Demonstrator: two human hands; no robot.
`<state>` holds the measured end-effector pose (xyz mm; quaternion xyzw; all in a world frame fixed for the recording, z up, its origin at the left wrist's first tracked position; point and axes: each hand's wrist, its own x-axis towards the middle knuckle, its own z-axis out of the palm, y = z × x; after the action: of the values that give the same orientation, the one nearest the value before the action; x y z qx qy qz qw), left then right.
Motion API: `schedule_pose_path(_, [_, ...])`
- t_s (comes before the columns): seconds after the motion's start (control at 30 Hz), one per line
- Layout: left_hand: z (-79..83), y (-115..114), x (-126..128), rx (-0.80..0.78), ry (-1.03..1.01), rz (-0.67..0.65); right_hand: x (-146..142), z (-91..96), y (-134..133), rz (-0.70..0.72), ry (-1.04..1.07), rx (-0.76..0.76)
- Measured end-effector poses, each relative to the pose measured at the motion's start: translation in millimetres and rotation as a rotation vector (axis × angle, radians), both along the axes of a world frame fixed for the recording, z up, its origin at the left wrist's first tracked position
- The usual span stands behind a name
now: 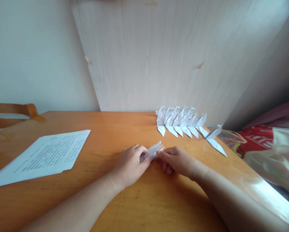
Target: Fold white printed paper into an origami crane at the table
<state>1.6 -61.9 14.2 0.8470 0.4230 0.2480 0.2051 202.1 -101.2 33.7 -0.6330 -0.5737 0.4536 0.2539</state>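
A small folded piece of printed paper (154, 150) lies just above the orange wooden table (144, 199), held between both hands. My left hand (131, 164) pinches its left end with curled fingers. My right hand (177, 160) pinches its right end with thumb and forefinger. Behind them, a row of several finished folded paper pieces (180, 122) stands near the table's back edge, with one more folded piece (215, 138) apart at the right.
A stack of printed sheets (45, 156) lies at the left of the table. A pale wooden board (159, 54) leans against the wall behind. A wooden chair back (14, 111) shows at far left. Red and clear plastic bags (267, 148) sit at the right.
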Motion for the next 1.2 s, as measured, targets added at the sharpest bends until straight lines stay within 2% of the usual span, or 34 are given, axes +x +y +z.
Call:
schedule_pose_path(0.13, [-3.7,0.6,1.7,-0.046,-0.065,0.019,-8.6,-2.2,-2.1,-0.003,0.096,-0.014])
schedule_pose_path(0.27, [-5.6,-1.5,3.2,-0.072,-0.118,0.052,-16.4,-4.5,-1.8,-0.096,0.272,0.010])
schedule_pose_path(0.43, [-2.4,-8.1,6.0,-0.086,-0.191,-0.007,-23.0,-14.6,0.5,-0.195,0.473,0.041])
schedule_pose_path(0.73, [3.1,-15.0,7.0,-0.063,-0.243,-0.065,-20.0,-19.9,5.3,-0.240,0.515,0.127])
schedule_pose_path(0.87, [3.3,-12.3,3.9,-0.066,-0.430,0.044,-13.8,-18.4,6.6,-0.259,0.503,0.160])
schedule_pose_path(0.97, [5.1,-8.4,1.1,-0.310,-0.597,0.051,-10.8,-16.0,4.5,-0.207,0.589,0.177])
schedule_pose_path(1.07, [7.4,-5.1,-1.1,-0.642,-0.771,-0.107,-11.1,-12.3,0.5,-0.153,0.669,0.183])
schedule_pose_path(1.13, [7.5,-3.5,-2.0,-0.765,-0.859,-0.176,-12.3,-10.0,-2.0,-0.119,0.705,0.180])
schedule_pose_path(1.2, [6.1,-2.2,-2.5,-0.817,-0.900,-0.188,-13.3,-8.6,-3.7,-0.090,0.729,0.180])
